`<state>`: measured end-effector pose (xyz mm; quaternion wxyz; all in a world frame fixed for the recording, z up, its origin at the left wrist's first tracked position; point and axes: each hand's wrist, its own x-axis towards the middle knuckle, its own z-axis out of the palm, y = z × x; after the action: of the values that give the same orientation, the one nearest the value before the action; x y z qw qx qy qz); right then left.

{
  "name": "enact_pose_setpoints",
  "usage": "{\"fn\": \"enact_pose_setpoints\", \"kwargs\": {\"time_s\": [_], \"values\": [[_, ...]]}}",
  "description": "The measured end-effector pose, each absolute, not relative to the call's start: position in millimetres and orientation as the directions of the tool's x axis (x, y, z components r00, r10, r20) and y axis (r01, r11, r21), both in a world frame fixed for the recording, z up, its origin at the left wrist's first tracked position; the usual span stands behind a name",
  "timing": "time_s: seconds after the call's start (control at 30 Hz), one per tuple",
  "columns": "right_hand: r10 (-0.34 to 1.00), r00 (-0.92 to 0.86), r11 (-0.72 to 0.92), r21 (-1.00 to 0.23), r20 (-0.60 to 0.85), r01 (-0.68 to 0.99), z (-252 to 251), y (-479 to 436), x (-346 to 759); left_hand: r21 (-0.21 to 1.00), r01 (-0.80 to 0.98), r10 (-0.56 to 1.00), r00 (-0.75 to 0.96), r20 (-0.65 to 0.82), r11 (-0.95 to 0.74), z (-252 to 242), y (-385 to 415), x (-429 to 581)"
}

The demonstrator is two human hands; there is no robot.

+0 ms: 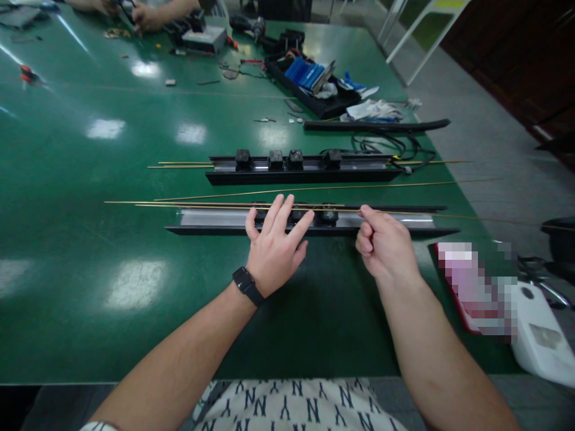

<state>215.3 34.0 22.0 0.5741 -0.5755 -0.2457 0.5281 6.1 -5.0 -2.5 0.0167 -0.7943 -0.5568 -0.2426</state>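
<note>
Across the near black metal channel (211, 231) lie long thin brass-coloured rods (144, 203). My left hand (278, 236), fingers spread, rests over the channel's middle, above small black blocks (329, 215) seated inside it. To the right, my right hand (381, 239) is closed, thumb and forefinger pinching one thin rod (467, 216) that runs on past the table's right edge. Behind this stands a second black channel (305, 177) with several black blocks (275, 159) in it and thin rods sticking out at both ends. A loose rod (359, 187) lies between the two channels.
A black tray (332, 111) of tools and blue parts sits at the back, with a black strip (377, 126) and coiled cables (386, 143) before it. A phone (467, 323) and white device (539, 335) lie right. Another person's hands (148, 17) work at far left.
</note>
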Motion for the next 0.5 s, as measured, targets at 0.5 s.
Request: {"fn": "enact_pose_setpoints", "kwargs": {"time_s": [0.5], "values": [[0.885,0.336,-0.208,-0.921,-0.321,-0.33,18.9,35.7,214.8,0.24,0.894,0.872,0.258,0.417,-0.379,-4.4,-5.1,6.8]]}}
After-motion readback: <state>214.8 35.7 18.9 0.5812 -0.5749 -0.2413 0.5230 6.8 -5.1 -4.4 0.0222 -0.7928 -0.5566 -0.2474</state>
